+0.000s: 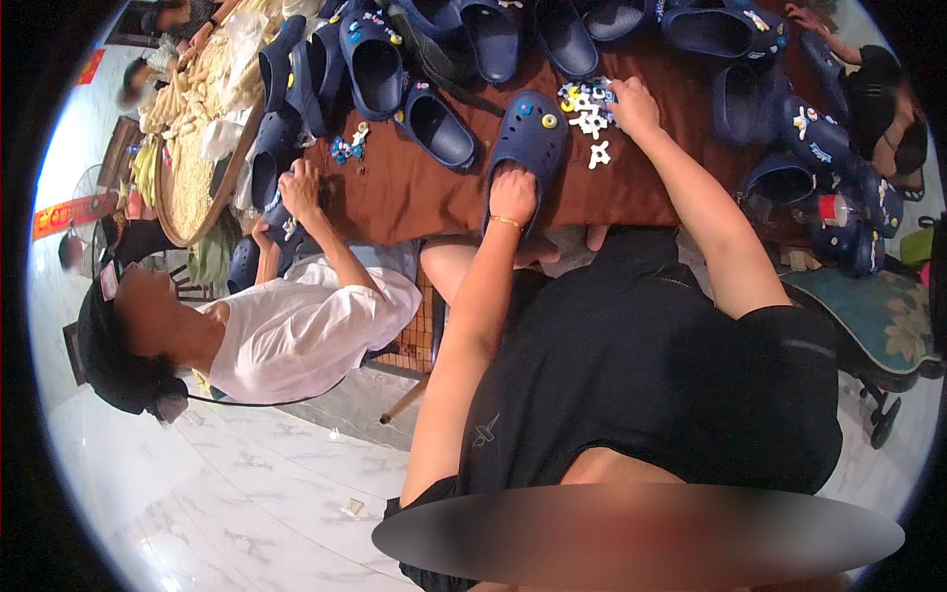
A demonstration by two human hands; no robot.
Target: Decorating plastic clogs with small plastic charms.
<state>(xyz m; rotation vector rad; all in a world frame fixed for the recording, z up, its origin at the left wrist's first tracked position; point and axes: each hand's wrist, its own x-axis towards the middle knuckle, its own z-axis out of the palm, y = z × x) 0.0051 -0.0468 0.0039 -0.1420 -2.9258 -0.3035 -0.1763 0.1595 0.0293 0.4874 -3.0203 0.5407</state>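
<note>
My left hand (513, 194) is pushed into the foot opening of a navy blue clog (526, 126), its fingers hidden inside. The clog lies toe away from me near the table edge, with holes over its upper and a blue charm and a yellow-and-white round charm fixed on it. To its right lies a small pile of shoe charms (590, 120), mostly white, some yellow and blue. At the pile's right edge my right hand (634, 107) has its fingers bent and drawn together among the charms; what they pinch is too small to make out.
Many navy clogs (375, 74) line the far side and right end of the brown-covered table (395, 202). More charms (349, 146) lie to the left. A person in a white shirt (306, 326) handles a clog (266, 178) there. A blue-green chair (858, 311) stands right.
</note>
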